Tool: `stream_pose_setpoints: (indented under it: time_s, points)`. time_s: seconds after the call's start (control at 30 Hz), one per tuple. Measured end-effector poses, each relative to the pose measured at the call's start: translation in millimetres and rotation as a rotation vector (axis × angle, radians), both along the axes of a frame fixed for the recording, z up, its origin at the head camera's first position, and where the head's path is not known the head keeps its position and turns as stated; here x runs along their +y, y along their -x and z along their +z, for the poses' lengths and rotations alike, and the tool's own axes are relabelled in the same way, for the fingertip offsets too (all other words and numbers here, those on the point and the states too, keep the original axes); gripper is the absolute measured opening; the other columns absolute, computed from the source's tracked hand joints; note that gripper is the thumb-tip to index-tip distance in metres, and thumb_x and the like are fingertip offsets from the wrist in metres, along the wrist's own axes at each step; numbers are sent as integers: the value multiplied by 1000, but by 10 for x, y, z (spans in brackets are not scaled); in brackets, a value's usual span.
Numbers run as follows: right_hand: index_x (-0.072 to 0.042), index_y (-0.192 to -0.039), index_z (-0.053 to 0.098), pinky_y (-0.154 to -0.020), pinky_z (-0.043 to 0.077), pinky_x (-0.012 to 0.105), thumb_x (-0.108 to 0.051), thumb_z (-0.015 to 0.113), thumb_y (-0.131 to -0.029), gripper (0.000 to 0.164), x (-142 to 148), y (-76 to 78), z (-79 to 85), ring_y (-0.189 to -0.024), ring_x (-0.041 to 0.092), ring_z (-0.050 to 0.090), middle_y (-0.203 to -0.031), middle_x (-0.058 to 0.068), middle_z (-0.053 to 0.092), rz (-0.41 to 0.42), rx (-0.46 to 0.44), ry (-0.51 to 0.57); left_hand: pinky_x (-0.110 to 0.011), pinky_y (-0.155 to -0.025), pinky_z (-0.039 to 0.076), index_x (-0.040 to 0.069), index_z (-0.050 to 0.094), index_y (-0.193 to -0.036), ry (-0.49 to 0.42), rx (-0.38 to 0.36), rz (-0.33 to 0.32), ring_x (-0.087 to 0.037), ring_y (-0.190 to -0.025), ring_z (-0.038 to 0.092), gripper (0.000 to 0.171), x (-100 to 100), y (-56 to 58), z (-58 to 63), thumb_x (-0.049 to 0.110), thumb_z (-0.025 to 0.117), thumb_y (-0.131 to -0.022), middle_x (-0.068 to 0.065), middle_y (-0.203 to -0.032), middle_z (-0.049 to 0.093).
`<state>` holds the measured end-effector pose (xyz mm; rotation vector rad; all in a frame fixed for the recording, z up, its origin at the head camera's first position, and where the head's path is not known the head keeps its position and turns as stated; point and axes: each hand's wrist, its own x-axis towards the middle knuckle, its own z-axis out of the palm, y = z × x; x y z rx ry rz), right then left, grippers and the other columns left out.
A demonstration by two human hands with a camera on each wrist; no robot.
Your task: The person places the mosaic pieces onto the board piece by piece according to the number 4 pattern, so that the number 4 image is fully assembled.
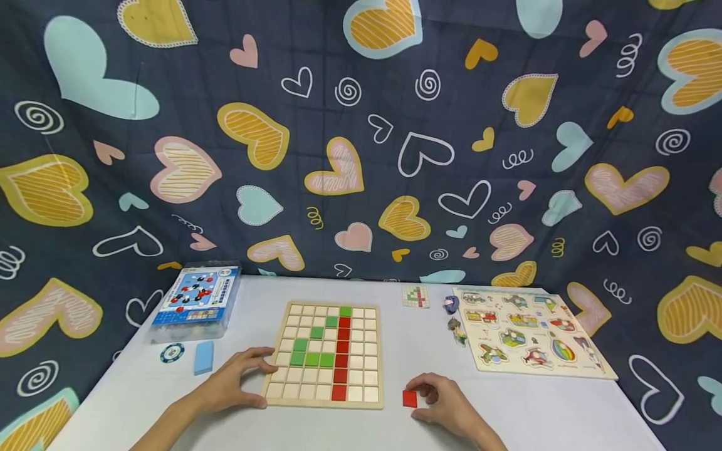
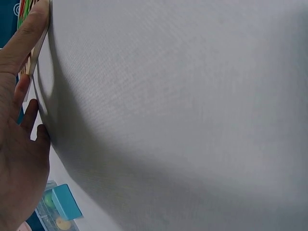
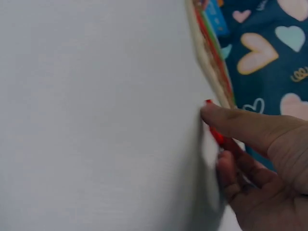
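Note:
A wooden grid board (image 1: 369,360) lies on the table, filled with square tiles. Most tiles are pale; several red tiles (image 1: 341,361) form a column, and several green tiles (image 1: 311,359) make a slanted line and a short row to its left. At the board's lower left edge rests my left hand (image 1: 234,378), thumb and fingers spread against the rim; the left wrist view also has this hand (image 2: 21,130) at the rim. To the right of the board, my right hand (image 1: 445,404) pinches a red square tile (image 1: 409,399) between thumb and fingers, just above the table.
A small pattern card (image 1: 415,296) lies behind the board. On the left are a clear plastic box (image 1: 194,300), a round chip (image 1: 172,352) and a blue block (image 1: 204,357). A wooden picture puzzle (image 1: 530,332) lies on the right, beside two small figures (image 1: 451,304).

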<state>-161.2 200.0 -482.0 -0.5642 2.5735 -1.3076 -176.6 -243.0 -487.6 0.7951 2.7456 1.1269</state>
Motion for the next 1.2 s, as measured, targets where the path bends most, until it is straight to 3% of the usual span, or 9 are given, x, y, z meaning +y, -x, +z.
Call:
stream_pose_setpoints:
  time_s: [0.13, 0.3, 0.47, 0.7, 1.2]
  points:
    - [-2, -104, 66, -64, 51, 21, -3, 78, -75, 32, 23, -37, -66, -75, 6, 54, -93, 4, 65, -27, -22, 73, -70, -96, 30, 18, 68, -112, -1, -9, 2, -51, -123, 38, 52, -4, -7, -4, 43, 81, -68, -19, -139, 46]
    - [3, -104, 66, -66, 54, 20, 1, 77, -76, 30, 12, -54, -122, -75, 5, 59, -94, 12, 69, -112, 26, 161, -70, -97, 29, 18, 68, -112, -4, -27, 4, -51, -125, 37, 52, 0, 1, 2, 42, 81, -68, -19, -139, 46]
    - [11, -108, 63, -73, 56, 21, 5, 74, -77, 33, -29, -35, -142, -84, 13, 67, -103, 23, 68, -222, -39, 296, -70, -97, 30, 18, 68, -112, 0, -17, 1, -50, -124, 38, 52, 4, 0, 9, 42, 81, -68, -19, -139, 46]
    - [14, -110, 61, -77, 55, 23, 7, 72, -78, 35, -189, 43, -138, -93, 25, 68, -106, 26, 67, -333, -69, 392, -69, -96, 31, 17, 68, -111, -3, 1, -1, -50, -123, 39, 52, 4, -10, -11, 42, 81, -68, -19, -138, 47]
    - [18, -108, 60, -76, 56, 24, 11, 71, -77, 34, -526, 285, -130, -93, 35, 67, -104, 30, 66, -290, -33, 471, -68, -96, 32, 19, 68, -110, 0, -11, 0, -49, -123, 39, 50, 5, -8, -5, 43, 81, -68, -17, -138, 47]
